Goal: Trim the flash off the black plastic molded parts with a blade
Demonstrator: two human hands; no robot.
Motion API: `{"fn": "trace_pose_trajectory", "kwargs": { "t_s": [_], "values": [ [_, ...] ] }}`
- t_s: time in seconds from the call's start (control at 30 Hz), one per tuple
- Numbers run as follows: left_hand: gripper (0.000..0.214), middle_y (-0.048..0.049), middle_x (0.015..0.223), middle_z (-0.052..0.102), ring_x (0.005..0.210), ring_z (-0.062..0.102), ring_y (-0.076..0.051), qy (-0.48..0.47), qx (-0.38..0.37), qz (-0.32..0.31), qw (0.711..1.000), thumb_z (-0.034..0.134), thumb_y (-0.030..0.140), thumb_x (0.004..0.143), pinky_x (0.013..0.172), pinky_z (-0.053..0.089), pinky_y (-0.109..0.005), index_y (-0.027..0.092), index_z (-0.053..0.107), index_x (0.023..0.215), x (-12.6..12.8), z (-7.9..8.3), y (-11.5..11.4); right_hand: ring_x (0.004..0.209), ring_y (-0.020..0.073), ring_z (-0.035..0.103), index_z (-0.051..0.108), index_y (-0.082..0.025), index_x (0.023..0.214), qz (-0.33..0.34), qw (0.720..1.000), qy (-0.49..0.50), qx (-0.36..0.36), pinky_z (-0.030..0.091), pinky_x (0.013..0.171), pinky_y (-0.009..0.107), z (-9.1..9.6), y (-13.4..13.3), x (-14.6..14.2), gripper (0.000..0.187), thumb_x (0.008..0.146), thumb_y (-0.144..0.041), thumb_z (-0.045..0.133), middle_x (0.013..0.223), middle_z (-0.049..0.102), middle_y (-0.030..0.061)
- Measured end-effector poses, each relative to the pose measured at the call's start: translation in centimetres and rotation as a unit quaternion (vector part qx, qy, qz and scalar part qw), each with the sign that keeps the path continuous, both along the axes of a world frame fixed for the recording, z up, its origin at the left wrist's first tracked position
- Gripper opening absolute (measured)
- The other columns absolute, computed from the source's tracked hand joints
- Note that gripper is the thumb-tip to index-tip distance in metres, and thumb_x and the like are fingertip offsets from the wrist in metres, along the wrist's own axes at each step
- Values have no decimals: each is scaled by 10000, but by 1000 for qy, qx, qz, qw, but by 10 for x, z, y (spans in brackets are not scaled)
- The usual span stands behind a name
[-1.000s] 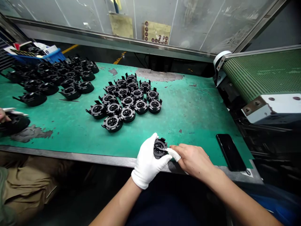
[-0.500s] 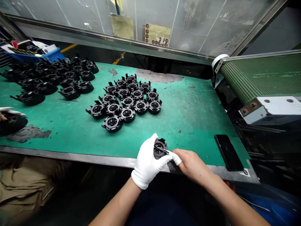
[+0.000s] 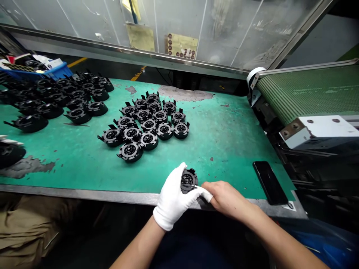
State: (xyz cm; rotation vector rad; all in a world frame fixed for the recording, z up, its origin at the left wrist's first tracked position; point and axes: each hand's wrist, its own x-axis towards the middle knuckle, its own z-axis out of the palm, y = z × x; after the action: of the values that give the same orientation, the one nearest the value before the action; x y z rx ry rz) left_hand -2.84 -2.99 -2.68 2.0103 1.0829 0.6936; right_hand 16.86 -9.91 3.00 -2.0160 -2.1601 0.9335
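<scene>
My left hand, in a white glove, is wrapped round a round black plastic part at the table's front edge. The part's ribbed inner face is turned up, and a tab stands out at its far side. My right hand, bare apart from a white covering at a fingertip, is closed on a thin metal tool. Its tip reaches over the lower right of the part's face. Fingers hide most of the tool, so its exact kind cannot be made out. The two hands meet near the left thumb.
Several similar black parts stand grouped on the green table; more are at left, before a blue basket. A phone lies at right, near a green conveyor. Another person's gloved hand holds a part.
The tool's tip has moved from the middle of the part's face toward its near right rim. The whole view has shifted slightly. Both hands keep their hold.
</scene>
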Motion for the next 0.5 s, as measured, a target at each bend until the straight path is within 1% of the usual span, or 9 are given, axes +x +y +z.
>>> {"fn": "trace_pose_trajectory", "kwargs": {
  "t_s": [0.1,0.17,0.23,0.37,0.5],
  "values": [
    [905,-142,1518,457,1391,477,-310,-10,6,-4,1000,731,581,796,1165,421,-502,213,310,1507,-1,-1,-1,856,196,655,640,-224,1039,-18,1000,-12,8,343,692,260,6,0,1,233,931,-149,447,929,725,46],
    [919,-140,1518,458,1388,481,-311,-18,9,-3,1000,738,584,787,1164,422,-496,213,309,1510,-1,-1,-2,843,195,654,633,-220,1060,-30,999,-36,7,332,680,260,9,-1,0,262,913,-120,440,935,722,49],
    [924,-139,1520,457,1391,476,-314,-19,9,0,1000,741,588,782,1164,421,-497,213,313,1510,-1,-1,-2,817,196,650,628,-214,1025,-27,998,-61,1,311,661,266,11,0,-1,271,873,-88,442,910,718,47],
    [914,-145,1522,454,1390,477,-321,-20,5,0,1000,736,581,790,1162,419,-514,216,311,1512,-1,-1,-3,774,196,639,595,-210,924,5,995,-99,-11,252,612,284,18,5,-2,273,767,-41,448,851,705,47],
    [919,-151,1520,455,1393,472,-327,-22,12,-6,1000,737,584,788,1164,413,-524,217,308,1513,-1,-2,-2,681,184,615,558,-217,847,31,991,-124,-29,208,570,293,30,14,1,207,760,-56,462,767,686,41]
  ]
}}
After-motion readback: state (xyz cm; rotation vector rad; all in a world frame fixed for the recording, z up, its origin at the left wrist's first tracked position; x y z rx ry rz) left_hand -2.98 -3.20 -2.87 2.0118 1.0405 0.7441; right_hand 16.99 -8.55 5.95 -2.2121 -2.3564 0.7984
